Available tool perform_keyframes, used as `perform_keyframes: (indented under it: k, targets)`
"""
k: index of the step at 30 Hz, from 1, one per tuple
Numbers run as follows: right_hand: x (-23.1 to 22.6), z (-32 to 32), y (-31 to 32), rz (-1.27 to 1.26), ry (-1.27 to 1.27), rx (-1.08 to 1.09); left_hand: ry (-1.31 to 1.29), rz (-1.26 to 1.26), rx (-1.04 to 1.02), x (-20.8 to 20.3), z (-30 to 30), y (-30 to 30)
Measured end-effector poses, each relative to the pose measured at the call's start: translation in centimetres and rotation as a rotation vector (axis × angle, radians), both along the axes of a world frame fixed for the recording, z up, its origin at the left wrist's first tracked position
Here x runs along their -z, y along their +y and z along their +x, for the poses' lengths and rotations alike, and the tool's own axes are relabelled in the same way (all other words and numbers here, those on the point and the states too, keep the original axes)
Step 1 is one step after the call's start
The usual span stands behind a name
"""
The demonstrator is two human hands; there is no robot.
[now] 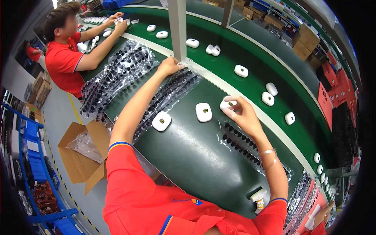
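My right hand (pixel 244 115) grips a white rounded case (pixel 226 103) with a small dark patch, at the far edge of the green work surface (pixel 184 156). Two similar cases lie to its left: a middle case (pixel 203 112) and a left case (pixel 161 121). My left hand (pixel 170 66) reaches to the far end of a clear plastic sheet of small black pieces (pixel 168 94), beside the grey post. Its fingers are pinched together; what they hold, if anything, is too small to make out. Another strip of black pieces (pixel 241 143) lies below my right hand.
A green conveyor (pixel 223 86) carries several white cases beyond a pale rail. The grey post (pixel 178 31) rises at the rail. A co-worker (pixel 64 51) handles white parts at the left. An open cardboard box (pixel 88 152) stands left of me. A white-and-yellow object (pixel 258 199) lies near my right elbow.
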State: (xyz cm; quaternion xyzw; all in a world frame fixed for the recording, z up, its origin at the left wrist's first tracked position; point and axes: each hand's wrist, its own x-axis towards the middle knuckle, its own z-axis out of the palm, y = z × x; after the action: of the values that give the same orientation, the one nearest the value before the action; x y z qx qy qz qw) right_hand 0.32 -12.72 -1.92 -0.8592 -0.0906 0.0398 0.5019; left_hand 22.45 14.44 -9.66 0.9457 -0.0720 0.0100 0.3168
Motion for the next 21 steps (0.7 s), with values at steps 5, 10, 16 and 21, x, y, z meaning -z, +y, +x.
perform_keyframes:
  k: [5, 10, 16, 21]
  targets:
    - [3.0, 6.8, 4.7, -0.261, -0.294, -0.108, 0.090, -0.104, -0.009, 0.6, 0.2, -0.4]
    - [4.9, 10.6, 8.2, -0.541, -0.379, -0.218, 0.059, -0.541, 0.098, 1.0, -0.7, 0.7]
    - [5.9, 10.7, 9.6, -0.683, -0.265, -0.187, -0.172, -0.622, 0.074, -0.5, -2.6, 3.1]
    - [5.8, 11.1, 8.9, -0.700, -0.227, -0.154, 0.092, -1.074, 0.127, -6.9, -7.8, 7.0]
